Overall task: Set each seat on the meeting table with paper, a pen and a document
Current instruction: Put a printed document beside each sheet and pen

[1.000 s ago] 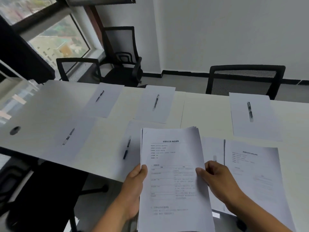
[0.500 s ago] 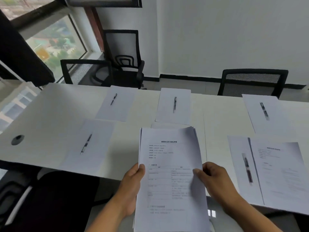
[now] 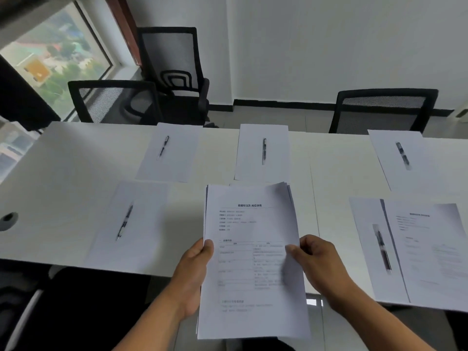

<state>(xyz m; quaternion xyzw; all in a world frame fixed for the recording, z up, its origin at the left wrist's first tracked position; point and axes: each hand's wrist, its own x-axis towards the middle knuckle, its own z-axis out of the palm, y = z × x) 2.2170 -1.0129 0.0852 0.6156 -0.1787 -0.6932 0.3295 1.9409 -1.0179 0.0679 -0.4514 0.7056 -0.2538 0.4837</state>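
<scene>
We are gripping a stack of documents (image 3: 253, 249) with both hands, left hand (image 3: 195, 272) and right hand (image 3: 319, 262), above the near edge of the bench (image 3: 71, 158).

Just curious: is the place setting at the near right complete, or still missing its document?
Complete: the printed document lies on the table, overlapping the blank paper, with the pen on that paper.

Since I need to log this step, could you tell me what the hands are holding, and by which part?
Both hold the stack of documents: the left hand grips its left edge, the right hand its right edge, both about midway up.
</scene>
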